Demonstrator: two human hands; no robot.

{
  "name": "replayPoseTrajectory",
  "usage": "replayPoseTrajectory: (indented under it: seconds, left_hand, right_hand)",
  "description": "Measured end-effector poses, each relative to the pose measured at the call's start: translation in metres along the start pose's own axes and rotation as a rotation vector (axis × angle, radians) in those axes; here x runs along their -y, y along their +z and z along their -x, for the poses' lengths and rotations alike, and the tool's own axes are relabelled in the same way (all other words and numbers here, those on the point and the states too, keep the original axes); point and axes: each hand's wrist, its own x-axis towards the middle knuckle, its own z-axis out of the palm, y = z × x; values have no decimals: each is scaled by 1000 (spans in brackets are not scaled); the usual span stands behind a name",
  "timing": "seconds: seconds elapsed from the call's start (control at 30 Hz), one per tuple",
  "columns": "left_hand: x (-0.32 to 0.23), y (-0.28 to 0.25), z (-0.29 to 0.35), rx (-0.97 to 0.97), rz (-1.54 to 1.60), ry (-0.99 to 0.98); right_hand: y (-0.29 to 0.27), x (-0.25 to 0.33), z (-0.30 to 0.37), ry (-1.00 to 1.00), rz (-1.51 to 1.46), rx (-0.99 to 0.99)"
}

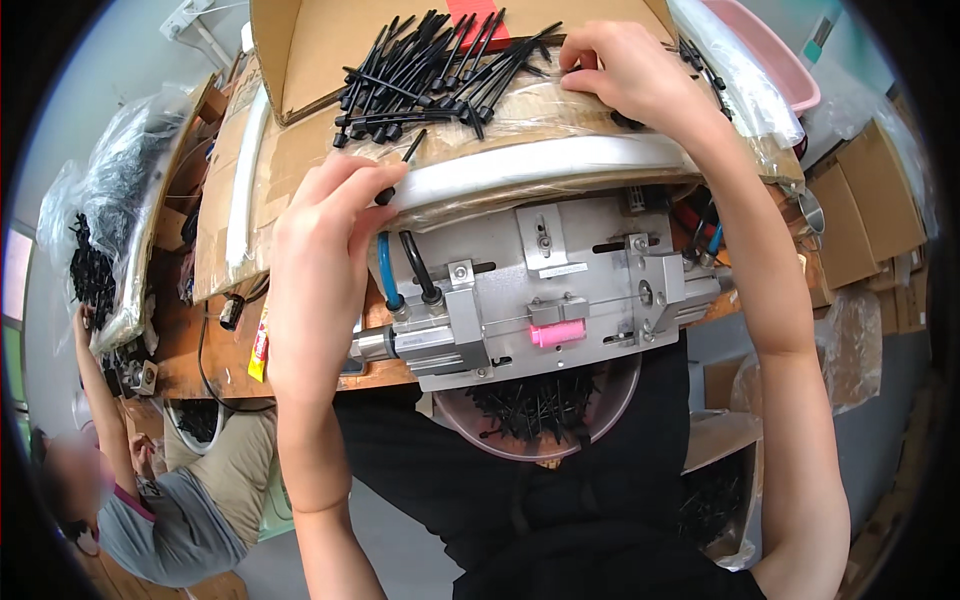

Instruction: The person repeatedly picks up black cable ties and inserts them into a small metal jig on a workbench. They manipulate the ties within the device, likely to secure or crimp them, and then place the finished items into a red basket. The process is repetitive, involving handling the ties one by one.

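My left hand [325,235] pinches a thin black rod with a thick end [413,150] between thumb and forefinger, above the front edge of a cardboard sheet [540,112]. My right hand [640,75] is farther forward over the same cardboard, its thumb and forefinger closed together. A bit of dark stuff shows at those fingertips, too small to name. Between the hands, at the far side, lies a loose heap of similar black rods [425,80]. Below the cardboard sits a metal fixture [500,290] with a bright pink piece [557,333] at its middle.
A white padded strip [540,160] lines the cardboard's front edge. Blue and black hoses [388,268] enter the fixture. Beneath it a clear tub [455,420] holds black rods. At left, another person [185,525] reaches toward black parts. Boxes [870,190] and a pink basin [765,50] stand at right.
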Motion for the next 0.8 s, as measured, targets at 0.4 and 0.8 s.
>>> replayPoseTrajectory:
  seconds: [0.4,0.8]
  left_hand:
    - [-65,35,78,-196,61,183]
    - [-91,50,93,-50,165,178]
  right_hand:
    - [-28,97,84,283,-1270,168]
    - [-27,91,112,515,-1667,308]
